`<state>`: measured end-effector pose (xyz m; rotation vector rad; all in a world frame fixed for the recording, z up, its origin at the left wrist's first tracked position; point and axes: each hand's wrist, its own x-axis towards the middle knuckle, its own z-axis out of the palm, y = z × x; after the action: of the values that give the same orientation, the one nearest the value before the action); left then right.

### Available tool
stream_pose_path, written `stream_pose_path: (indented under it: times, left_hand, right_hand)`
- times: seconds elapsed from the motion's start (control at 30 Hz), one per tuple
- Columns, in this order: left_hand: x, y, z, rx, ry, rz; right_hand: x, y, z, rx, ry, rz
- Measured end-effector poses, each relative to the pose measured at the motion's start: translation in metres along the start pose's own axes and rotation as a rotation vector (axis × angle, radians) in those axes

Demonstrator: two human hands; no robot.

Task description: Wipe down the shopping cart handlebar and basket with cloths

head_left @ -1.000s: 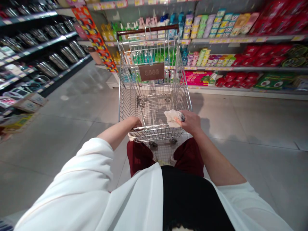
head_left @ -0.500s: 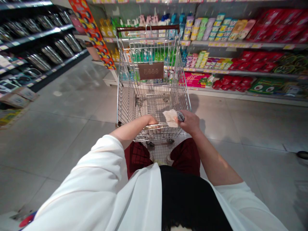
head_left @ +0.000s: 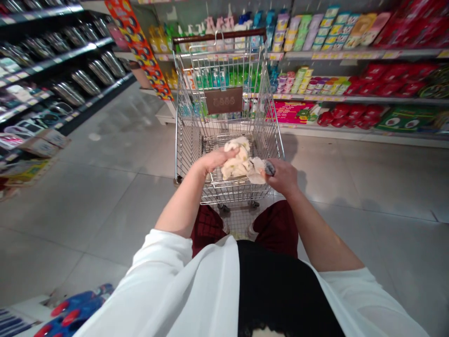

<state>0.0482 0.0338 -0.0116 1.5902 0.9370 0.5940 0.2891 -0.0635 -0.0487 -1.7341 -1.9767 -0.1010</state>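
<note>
In the head view, my left hand (head_left: 220, 158) is closed on a bunched cream cloth (head_left: 233, 169) with small coloured marks, lifted above the near end of a wire shopping cart (head_left: 238, 193). My right hand (head_left: 286, 177) is closed around a crumpled white tissue-like piece (head_left: 257, 172) and a small grey fuzzy thing (head_left: 269, 168). The white piece touches or overlaps the cloth's right side; I cannot tell which. The cart's brown bar (head_left: 219, 37) and brown sign (head_left: 223, 100) are at its far end.
Shelves with pump bottles (head_left: 210, 29), stacked tubs (head_left: 326, 32) and red packs (head_left: 393, 77) stand behind the cart. A rack of metal containers (head_left: 86, 82) is on the left. Blue and red items (head_left: 79, 306) lie at lower left. Grey tiled floor (head_left: 105, 196) surrounds the cart.
My left hand has risen from inside the cart's near end, bringing the cream cloth up into view. My right hand stays close by, still holding the white piece and grey thing.
</note>
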Motion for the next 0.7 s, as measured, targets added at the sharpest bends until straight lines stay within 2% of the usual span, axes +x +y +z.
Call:
stream_pose_path:
  times: [0.07,0.13,0.23,0.3,0.33,0.43,0.6,0.67,0.7]
  left_hand:
    - [-0.036,0.007,-0.018,-0.099,0.19,0.081]
    - [-0.077,0.005,-0.036,-0.2,0.45,0.15]
    - [-0.136,-0.006,-0.056,-0.333,0.888,0.222]
    - [-0.165,-0.016,-0.066,-0.436,1.169,0.263]
    - [-0.174,-0.023,-0.068,-0.495,1.272,0.267]
    - [-0.186,-0.052,-0.069,-0.665,1.424,0.163]
    - [-0.163,-0.121,-0.049,-0.862,1.606,-0.217]
    - [-0.149,-0.143,-0.036,-0.824,1.622,-0.317]
    - [-0.143,-0.151,-0.028,-0.754,1.587,-0.359]
  right_hand:
    - [0.0,0.001,0.001,0.005,0.013,-0.007]
    - [-0.001,0.002,0.001,0.009,0.029,-0.018]
    - [-0.001,0.001,0.001,0.017,0.047,-0.026]
    - [-0.001,0.0,0.002,0.015,0.05,-0.021]
    - [-0.001,0.0,0.003,0.01,0.051,-0.016]
    - [-0.001,0.001,0.007,-0.01,0.071,-0.015]
    - [0.0,0.002,0.015,-0.025,0.103,-0.068]
    - [0.001,0.0,0.015,-0.033,0.103,-0.079]
    - [0.002,-0.001,0.015,-0.038,0.1,-0.082]
